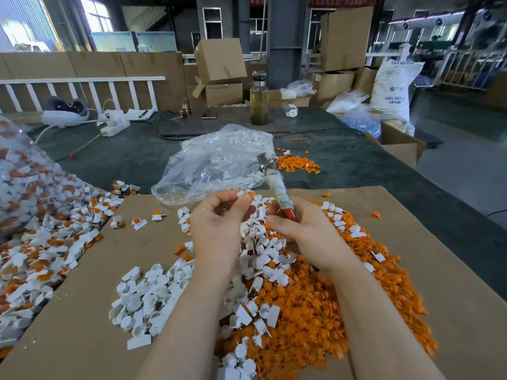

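Left hand: the left hand [216, 226] is raised over the heap. Its thumb and curled fingers pinch a white-and-orange piece [247, 195] at the fingertips.
Right hand: the right hand [304, 229] is wrapped round the red lower end of a tool [277, 187], fingers closed on the handle.
Tool: its shaft is bound in pale tape and tilts up and away toward the far left. The metal head [264, 161] stands in front of the clear plastic bag [208, 165].
Piece and hands: the white-and-orange piece sits just left of the taped shaft and nearer than the metal head. It is close to the shaft, and whether they touch cannot be told.
Hands together: they are near each other above the middle of the heap. Whether their fingertips meet cannot be told.
Under the hands: white clips [148, 294] are heaped at the near left and orange caps [315, 305] at the near right. The two mix where they meet below the wrists.
Sheet: both heaps lie on brown paper [96, 270] spread over the dark surface [123, 157].
Left edge: a large clear bag [24, 193] of white-and-orange parts spills onto the paper.
Far side: the clear plastic bag holds white parts, with a small orange pile [296, 163] just right of it. A glass bottle [258, 98] stands farther back, and a white sack [395, 89] is at the far right.
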